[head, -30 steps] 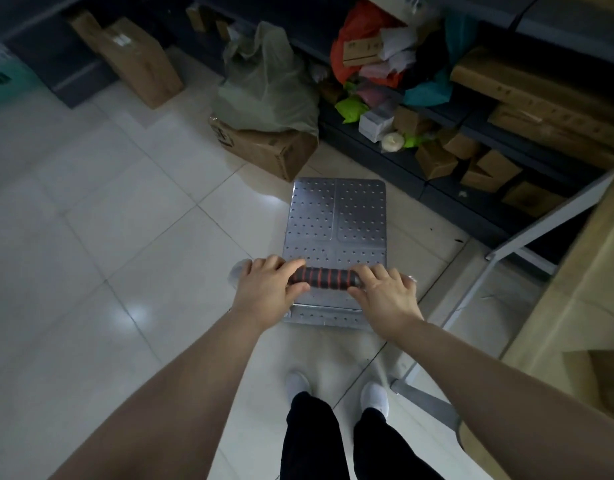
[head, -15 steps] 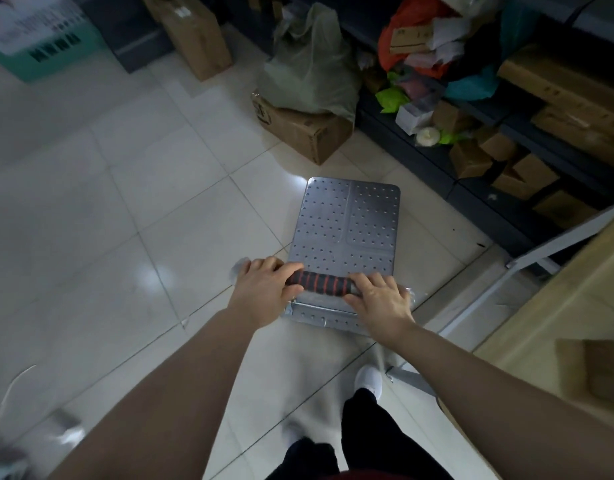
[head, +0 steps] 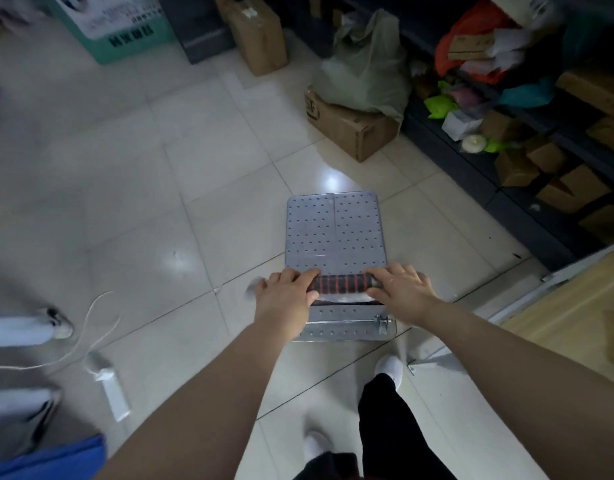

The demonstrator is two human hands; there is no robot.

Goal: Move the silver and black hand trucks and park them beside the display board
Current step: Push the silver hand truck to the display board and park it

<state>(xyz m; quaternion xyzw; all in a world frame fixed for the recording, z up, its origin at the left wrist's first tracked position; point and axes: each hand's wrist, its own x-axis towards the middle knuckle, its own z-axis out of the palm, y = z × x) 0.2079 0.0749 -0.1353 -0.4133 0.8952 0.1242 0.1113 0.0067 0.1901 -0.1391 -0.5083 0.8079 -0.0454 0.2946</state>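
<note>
Head view: silver truck [head: 335, 233], flat perforated metal deck, ribbed black-red grip [head: 343, 283]. Left hand [head: 287, 299] and right hand [head: 400, 289] wrap the grip, arms extended.

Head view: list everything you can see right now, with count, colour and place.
hand truck: one, silver perforated deck, floor centre
handle: one, black with red rings, across the truck's near end
cardboard box: one, brown, floor ahead of the truck
plastic bag: one, pale green, on that box
tall carton: one, brown, top centre
green crate: one, teal, top left
shelf: dark, right, holding small boxes and coloured bags
cable: one, white, floor left
other person's shoe: left edge
left hand: on the handle
right hand: on the handle
</note>
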